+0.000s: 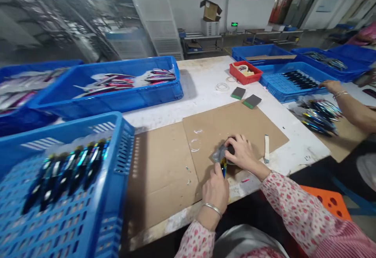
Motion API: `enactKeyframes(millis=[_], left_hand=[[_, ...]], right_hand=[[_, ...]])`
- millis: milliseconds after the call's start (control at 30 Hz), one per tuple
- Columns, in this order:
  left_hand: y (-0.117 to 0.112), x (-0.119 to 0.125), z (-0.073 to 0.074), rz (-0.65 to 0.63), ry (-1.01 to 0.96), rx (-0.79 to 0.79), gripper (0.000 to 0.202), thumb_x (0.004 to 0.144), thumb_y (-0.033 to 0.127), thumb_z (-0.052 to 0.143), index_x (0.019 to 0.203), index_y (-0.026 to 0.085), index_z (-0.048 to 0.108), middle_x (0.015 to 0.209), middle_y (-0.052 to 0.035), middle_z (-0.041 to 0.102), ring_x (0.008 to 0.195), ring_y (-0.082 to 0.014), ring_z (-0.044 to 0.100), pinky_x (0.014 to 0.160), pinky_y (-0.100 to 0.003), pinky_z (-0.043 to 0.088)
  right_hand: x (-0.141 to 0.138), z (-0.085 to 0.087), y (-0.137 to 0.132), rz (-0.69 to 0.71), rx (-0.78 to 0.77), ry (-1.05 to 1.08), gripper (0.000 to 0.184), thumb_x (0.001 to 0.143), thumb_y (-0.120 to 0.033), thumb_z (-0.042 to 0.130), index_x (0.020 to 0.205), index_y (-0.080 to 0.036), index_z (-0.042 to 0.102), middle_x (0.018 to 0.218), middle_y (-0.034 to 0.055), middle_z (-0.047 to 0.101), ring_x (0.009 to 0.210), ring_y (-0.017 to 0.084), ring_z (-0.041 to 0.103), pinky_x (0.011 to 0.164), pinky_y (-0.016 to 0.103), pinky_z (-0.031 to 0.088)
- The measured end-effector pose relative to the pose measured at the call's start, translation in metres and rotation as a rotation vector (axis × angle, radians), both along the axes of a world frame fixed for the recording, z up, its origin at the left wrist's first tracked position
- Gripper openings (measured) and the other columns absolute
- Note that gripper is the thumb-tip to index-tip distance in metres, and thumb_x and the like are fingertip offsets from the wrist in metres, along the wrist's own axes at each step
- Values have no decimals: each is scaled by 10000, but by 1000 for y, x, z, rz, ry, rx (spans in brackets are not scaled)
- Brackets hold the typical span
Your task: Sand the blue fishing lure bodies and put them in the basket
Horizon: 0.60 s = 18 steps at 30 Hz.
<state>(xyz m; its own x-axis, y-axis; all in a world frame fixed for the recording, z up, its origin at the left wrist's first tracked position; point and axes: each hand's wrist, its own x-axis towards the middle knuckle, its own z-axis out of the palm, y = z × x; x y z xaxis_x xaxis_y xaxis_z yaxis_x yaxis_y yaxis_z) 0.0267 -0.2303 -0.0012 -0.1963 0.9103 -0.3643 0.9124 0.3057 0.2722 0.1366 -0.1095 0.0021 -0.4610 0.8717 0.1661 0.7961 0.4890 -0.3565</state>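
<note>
My left hand (pixel 216 187) is closed in a pinch round the near end of a slim iridescent piece (pixel 223 166) that lies on the brown cardboard sheet (pixel 164 168). My right hand (pixel 242 151) is curled over the piece's far end, pressing a dark block (pixel 231 147) and a bit of clear wrap (pixel 219 155) onto it. A small white strip (pixel 266 148) lies just right of that hand. Both wrists come out of pink flowered sleeves; the left one wears a silver bangle.
A blue crate (pixel 116 195) with several similar dark pieces stands at my near left. More blue crates (pixel 123 97) line the back. Two green-topped sanding blocks (pixel 252 101), tape rings (pixel 222 87) and a red tray (pixel 245 78) lie beyond. Another person's hand (pixel 333 86) reaches in at the right.
</note>
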Motion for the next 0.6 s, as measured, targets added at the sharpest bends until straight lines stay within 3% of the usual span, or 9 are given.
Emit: enactKeyframes(millis=[167, 333, 467, 600], left_hand=[[1, -1, 1, -8, 41, 13, 479, 908, 245, 448, 1363, 131, 349, 1068, -137, 647, 865, -264, 705, 657, -337, 485], [0, -2, 2, -33, 49, 22, 473, 900, 225, 463, 1351, 132, 355, 1083, -132, 648, 868, -259, 707, 653, -327, 481], [-1, -2, 3, -35, 53, 44, 475, 902, 240, 457, 1348, 112, 352, 1087, -141, 646, 870, -265, 705, 654, -332, 483], [-2, -2, 5, -49, 51, 49, 477, 898, 232, 449, 1348, 113, 346, 1099, -142, 645, 865, -255, 704, 648, -318, 483]], right_hand=[[-2, 6, 5, -95, 9, -30, 154, 846, -319, 573, 975, -245, 609, 1153, 66, 528, 1080, 264, 424, 838, 378, 377], [-2, 7, 0, 15, -23, 6, 164, 835, -331, 584, 978, -254, 605, 1189, 49, 514, 1088, 248, 428, 835, 365, 383], [-2, 8, 3, -78, 18, -8, 154, 834, -311, 589, 970, -244, 615, 1158, 64, 527, 1086, 264, 425, 840, 388, 374], [-1, 9, 2, 45, 11, 0, 158, 821, -311, 604, 967, -248, 614, 1194, 57, 520, 1091, 253, 430, 843, 375, 373]])
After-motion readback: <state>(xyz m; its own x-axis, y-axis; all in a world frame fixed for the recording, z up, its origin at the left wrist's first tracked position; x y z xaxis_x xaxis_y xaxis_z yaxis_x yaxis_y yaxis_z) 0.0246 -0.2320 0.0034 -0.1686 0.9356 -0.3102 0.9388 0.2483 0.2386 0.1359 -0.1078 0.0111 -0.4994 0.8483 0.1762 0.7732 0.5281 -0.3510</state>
